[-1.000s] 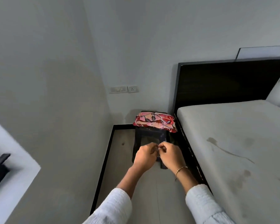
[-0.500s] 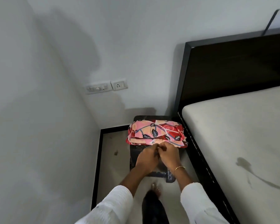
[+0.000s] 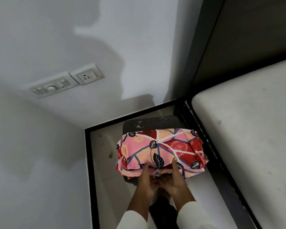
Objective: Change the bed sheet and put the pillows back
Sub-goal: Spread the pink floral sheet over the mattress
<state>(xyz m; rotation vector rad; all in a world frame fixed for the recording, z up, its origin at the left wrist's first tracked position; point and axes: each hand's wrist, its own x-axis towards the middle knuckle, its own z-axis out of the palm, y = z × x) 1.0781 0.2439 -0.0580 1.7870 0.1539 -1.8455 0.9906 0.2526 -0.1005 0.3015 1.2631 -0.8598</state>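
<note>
Corner of a bedroom, white walls; switch plate (image 3: pixel 52 86) and socket (image 3: pixel 87 76) on the far wall. Bare, stained mattress (image 3: pixel 248 138) on the right in a dark bed frame (image 3: pixel 211 151), black headboard (image 3: pixel 254 38) behind it. No sheet on the bed; no pillows in view.

Folded floral bed sheet (image 3: pixel 160 149), pink and red with black leaves, lay on a dark stool (image 3: pixel 152 123) on the floor, just left of the bed frame.

Change over the last second: the hands, which had been joined together in the air short of the stool, had parted and reached the bundle. Left hand (image 3: pixel 145 180) and right hand (image 3: pixel 175 182) now gripped the near edge of the sheet, thumbs on top, fingers tucked beneath and hidden. The view had also closed in and tipped down over the stool.

Judgement: old sheet already off; this was the pickup of the fresh one. Bundle appeared not yet lifted. Spreading and pillows all remained.
</note>
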